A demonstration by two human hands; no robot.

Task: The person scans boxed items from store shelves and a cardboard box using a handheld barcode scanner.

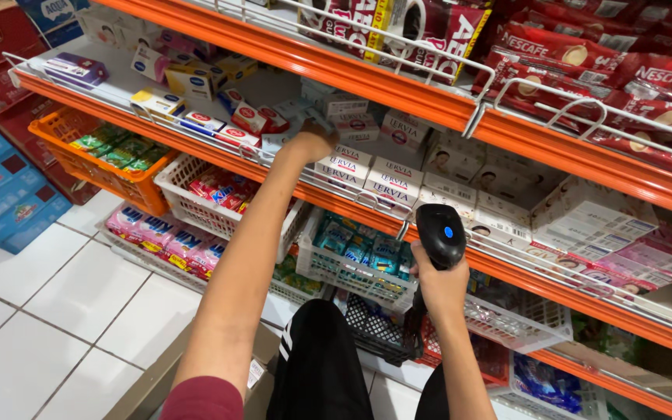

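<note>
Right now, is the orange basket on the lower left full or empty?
Partly filled: the orange basket holds green packets along its bottom, with its walls rising above them.

Bare forearms, short maroon sleeve, black trousers

The left arm (246, 257) shows a maroon sleeve (202, 399) ending above the elbow; the right arm (464, 354) is bare as far as seen. Black trousers (320, 365) carry white side stripes at the knee.

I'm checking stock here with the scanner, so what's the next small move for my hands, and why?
Probably tilt the black handheld scanner in your right hand up toward the small white boxes on the orange-edged wire shelf. Your left hand already rests among those boxes, while the scanner sits lower, in front of the shelf edge and to their right.
</note>
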